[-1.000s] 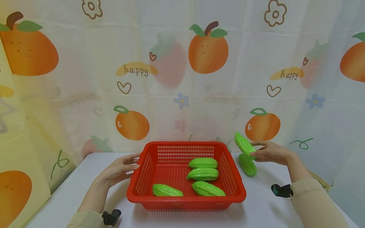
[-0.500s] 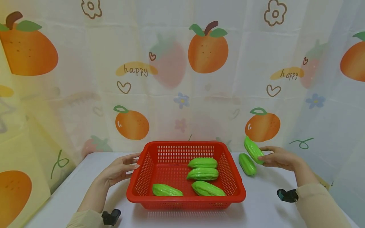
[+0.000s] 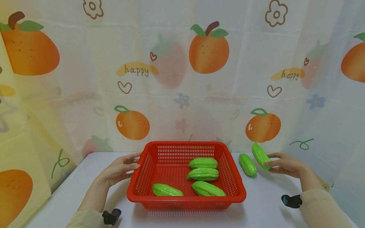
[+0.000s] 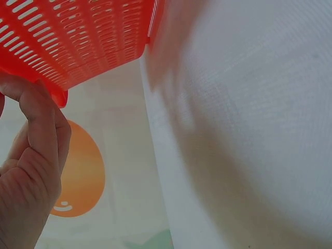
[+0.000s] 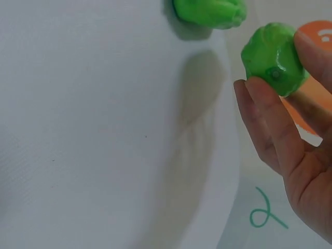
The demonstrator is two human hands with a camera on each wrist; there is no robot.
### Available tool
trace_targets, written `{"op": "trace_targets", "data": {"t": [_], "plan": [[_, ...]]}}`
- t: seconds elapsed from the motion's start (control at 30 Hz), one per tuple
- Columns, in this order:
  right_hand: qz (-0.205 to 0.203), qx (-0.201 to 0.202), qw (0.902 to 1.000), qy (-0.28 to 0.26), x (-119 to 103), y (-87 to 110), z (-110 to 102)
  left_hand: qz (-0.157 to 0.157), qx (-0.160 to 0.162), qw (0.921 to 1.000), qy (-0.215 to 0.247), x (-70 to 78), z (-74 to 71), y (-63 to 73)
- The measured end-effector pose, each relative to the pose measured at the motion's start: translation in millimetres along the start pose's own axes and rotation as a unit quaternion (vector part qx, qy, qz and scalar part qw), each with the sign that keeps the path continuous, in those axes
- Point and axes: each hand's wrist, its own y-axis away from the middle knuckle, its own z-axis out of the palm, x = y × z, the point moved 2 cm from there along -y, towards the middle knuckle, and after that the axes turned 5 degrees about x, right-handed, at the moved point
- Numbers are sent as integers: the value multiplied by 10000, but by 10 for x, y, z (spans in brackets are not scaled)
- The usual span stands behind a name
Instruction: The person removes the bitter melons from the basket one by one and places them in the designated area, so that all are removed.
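Near the right rear corner of the table, my right hand pinches a green bitter melon between thumb and fingers. In the right wrist view this bitter melon shows end-on, held above the table with its shadow apart from it. Another bitter melon lies just left of it, outside the basket. My left hand holds the left rim of the red plastic basket; the left wrist view shows bent fingers at that rim. Inside the basket lie several bitter melons, mostly on its right side.
A white cloth covers the table. Behind it hangs a curtain printed with oranges and strawberries. Yellowish fabric hangs at the left. A black wrist camera sits on the right sleeve.
My right hand has moved right and slightly down with the bitter melon, away from above the one on the table. The left hand and the basket have stayed put.
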Motion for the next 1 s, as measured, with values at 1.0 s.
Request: {"op": "trace_targets", "data": {"t": [1.0], "plan": [[451, 279, 9986, -1, 287, -28, 72, -6, 7, 10000, -32, 4, 2, 4]]}}
